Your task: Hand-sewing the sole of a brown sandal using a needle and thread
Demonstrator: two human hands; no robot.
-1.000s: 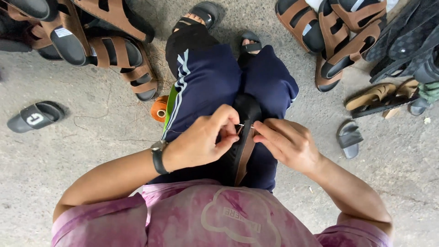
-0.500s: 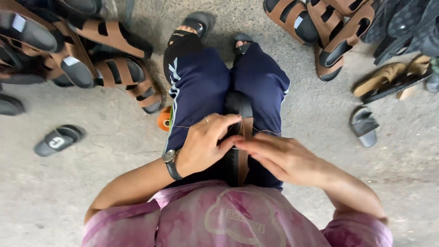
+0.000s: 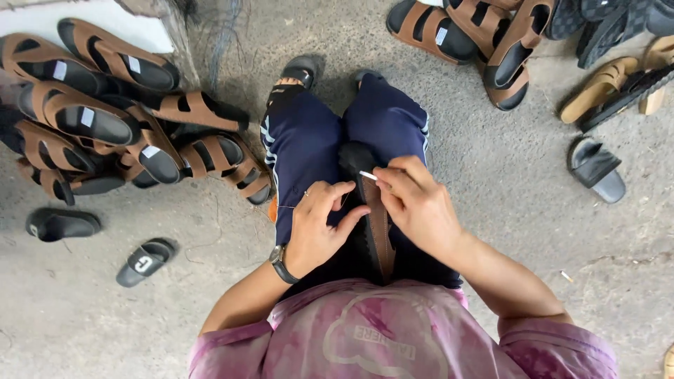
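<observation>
I sit on the concrete floor with a brown-strapped black sandal (image 3: 376,231) lying on my lap between my knees in dark blue trousers. My left hand (image 3: 316,224), with a black wristwatch, rests on the sandal's left side and pinches a thin thread. My right hand (image 3: 414,200) grips the sandal's strap from the right and holds a small white needle-like tool (image 3: 368,175) at its fingertips, near the sandal's toe end.
A heap of brown sandals (image 3: 105,133) lies at the left by a white wall. More brown sandals (image 3: 477,35) sit at the top right, with dark and tan slippers (image 3: 604,84) beside them. Small black slides (image 3: 144,261) lie on the floor at left.
The view has shifted, so the sandal heap at left shows more. My right hand has moved up toward the sandal's toe; the white tool now shows at its fingertips. My left hand has opened slightly.
</observation>
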